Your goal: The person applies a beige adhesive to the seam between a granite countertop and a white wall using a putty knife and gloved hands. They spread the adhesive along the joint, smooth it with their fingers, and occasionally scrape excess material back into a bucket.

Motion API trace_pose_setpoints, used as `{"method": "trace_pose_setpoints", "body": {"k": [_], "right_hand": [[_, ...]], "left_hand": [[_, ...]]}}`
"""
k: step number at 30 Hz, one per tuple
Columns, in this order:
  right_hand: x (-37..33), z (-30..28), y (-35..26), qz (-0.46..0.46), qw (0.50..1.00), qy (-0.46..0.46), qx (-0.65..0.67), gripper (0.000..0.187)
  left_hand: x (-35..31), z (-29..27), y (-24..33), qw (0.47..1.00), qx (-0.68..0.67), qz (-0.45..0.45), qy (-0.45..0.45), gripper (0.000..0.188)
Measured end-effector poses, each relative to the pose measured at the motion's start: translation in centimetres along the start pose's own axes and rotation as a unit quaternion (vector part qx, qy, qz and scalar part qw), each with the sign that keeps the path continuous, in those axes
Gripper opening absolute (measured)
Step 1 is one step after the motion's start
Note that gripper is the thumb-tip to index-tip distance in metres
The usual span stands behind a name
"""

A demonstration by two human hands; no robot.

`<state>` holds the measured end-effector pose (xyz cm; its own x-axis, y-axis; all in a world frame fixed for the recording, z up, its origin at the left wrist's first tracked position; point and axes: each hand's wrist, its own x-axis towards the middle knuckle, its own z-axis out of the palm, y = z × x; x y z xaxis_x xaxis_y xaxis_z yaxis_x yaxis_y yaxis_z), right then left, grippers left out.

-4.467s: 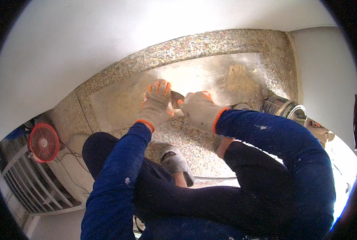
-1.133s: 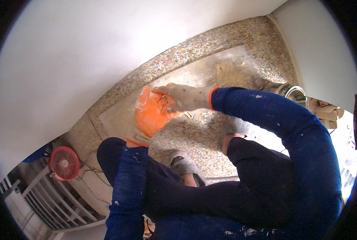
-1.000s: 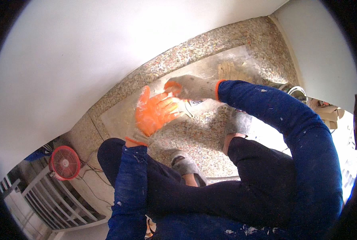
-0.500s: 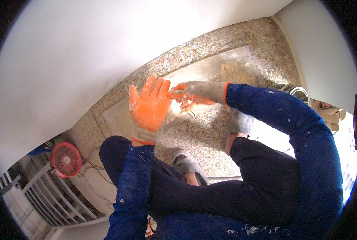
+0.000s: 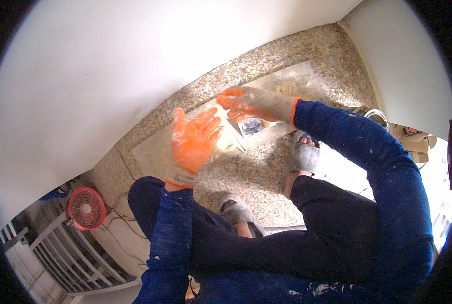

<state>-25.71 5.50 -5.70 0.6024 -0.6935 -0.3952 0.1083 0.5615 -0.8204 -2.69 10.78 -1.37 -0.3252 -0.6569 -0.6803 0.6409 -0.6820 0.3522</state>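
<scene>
Above a pale, smooth, flat sheet [image 5: 152,152], the two gloved hands are raised and set near each other, apart. The left hand [image 5: 193,142] is open, its orange coated palm turned up and marked with white residue, the fingers blurred. The right hand [image 5: 259,106] is also open, its knitted grey back uppermost, thumb and fingers parted, orange fingertips directed left toward the left hand. The sheet lies on the floor [image 5: 251,187], elongated in outline, with its far right corner beyond the right hand and its left end beyond the left hand. Below the right hand, near the sheet's near edge, is a dark and white item [image 5: 251,127]; its kind cannot be told.

The floor is coarse, with a multicoloured speckle. A strip of it separates the sheet's far edge from a smooth white wall [image 5: 109,66]; a wider area extends from the near edge to the left slipper [image 5: 236,210]. The right slipper [image 5: 304,154], grey like the other, stands just beside the near edge. Farther right is a cylindrical container [image 5: 377,118] with a shiny rim; at lower left, a round red fan [image 5: 87,209].
</scene>
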Motion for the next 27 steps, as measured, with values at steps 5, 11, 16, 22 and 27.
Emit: {"method": "trace_pose_setpoints", "body": {"k": [5,11,16,22,27], "right_hand": [[1.2,-0.3,-1.9,0.044,0.970,-0.110,-0.211,0.023],[0.2,-2.1,-1.9,0.085,0.992,-0.018,0.086,0.024],[0.7,-1.6,-1.5,0.063,0.982,-0.118,-0.135,0.025],[-1.4,-5.6,-2.8,0.065,0.993,-0.046,-0.091,0.023],[-2.0,-5.1,-2.2,0.071,0.989,-0.095,0.083,0.044]], "left_hand": [[1.0,0.1,-0.9,0.987,0.147,-0.054,-0.032,0.096],[1.3,0.7,-0.7,0.982,0.188,-0.012,0.031,0.101],[1.9,1.0,-0.7,0.982,0.184,-0.030,-0.014,0.097],[-0.1,0.9,4.1,0.993,0.117,0.019,0.022,0.091],[-1.0,1.5,6.1,0.990,0.024,-0.020,-0.139,0.087]]}}
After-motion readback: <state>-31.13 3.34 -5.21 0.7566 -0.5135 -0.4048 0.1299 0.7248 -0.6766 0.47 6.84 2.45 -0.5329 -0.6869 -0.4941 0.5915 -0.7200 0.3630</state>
